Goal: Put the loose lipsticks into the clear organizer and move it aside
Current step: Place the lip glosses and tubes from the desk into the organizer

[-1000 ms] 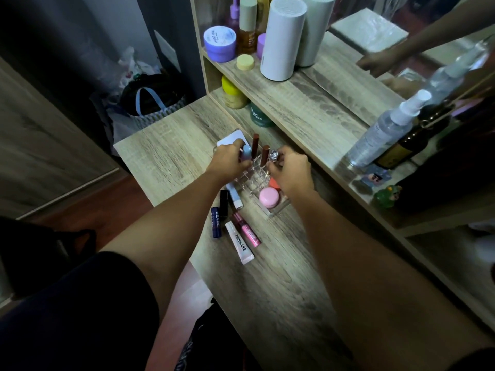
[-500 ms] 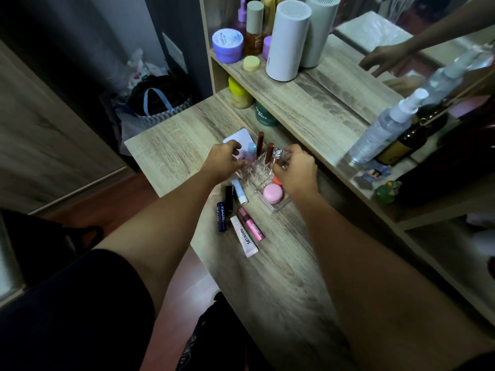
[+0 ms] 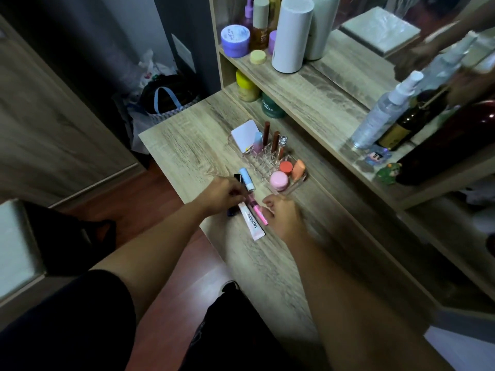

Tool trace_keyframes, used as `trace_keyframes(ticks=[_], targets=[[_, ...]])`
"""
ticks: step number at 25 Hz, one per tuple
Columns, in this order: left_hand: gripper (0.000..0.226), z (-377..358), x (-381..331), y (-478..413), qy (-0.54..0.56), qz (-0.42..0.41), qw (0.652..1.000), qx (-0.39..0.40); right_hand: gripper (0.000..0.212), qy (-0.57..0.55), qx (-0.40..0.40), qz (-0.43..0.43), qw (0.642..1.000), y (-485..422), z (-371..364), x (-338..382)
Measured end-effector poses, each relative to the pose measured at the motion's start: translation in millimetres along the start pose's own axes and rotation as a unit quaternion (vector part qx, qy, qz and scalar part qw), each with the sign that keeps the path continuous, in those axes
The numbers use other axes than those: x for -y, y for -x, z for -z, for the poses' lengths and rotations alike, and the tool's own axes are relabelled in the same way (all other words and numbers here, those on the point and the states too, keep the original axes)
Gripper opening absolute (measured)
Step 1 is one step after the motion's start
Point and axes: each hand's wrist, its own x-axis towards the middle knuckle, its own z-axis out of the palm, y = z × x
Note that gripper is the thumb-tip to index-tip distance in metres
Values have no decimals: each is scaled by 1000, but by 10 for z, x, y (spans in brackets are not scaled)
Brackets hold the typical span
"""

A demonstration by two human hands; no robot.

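One wide-angle camera, worn on the person's head, looks forward and steeply down over both forearms, which enter from the bottom edge and converge near the frame's centre. The pale wood-grain desk (image 3: pixel 187 145) runs diagonally from centre left toward the lower right, close enough that print on a white tube is readable. The clear acrylic organizer (image 3: pixel 267 159) sits just above centre. The raised wooden shelf (image 3: pixel 316 103) with bottles crosses the upper right, and a mirror (image 3: pixel 375 36) in the upper right corner reflects part of the scene. Red-brown floor (image 3: pixel 150 199) shows at centre left. Lens distortion bends straight edges near the borders; the corners are dim. There is no second view.
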Motion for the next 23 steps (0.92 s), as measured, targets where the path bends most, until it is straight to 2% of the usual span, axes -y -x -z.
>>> trace_keyframes(ticks=[3, 9, 12, 18, 21, 23], targets=[[20, -150, -12, 185, -50, -113, 992, 40, 27, 14, 8, -6, 1000, 34, -74, -37], [34, -236, -30, 184, -115, -198, 970, 80, 20, 45, 38, -6, 998, -9, -113, -68], [34, -240, -58, 178, -144, -235, 958, 75, 17, 44, 20, -39, 998, 6, -85, -104], [34, -298, -95, 177, -175, -230, 954, 81, 21, -41, 1, -105, 994, 97, -17, -170], [31, -191, -48, 159, -153, -206, 965, 62, 33, -58, -19, -95, 994, 152, 0, -215], [29, -58, -21, 127, -125, -156, 979, 39, 27, -61, -50, -71, 994, 170, 19, -195]])
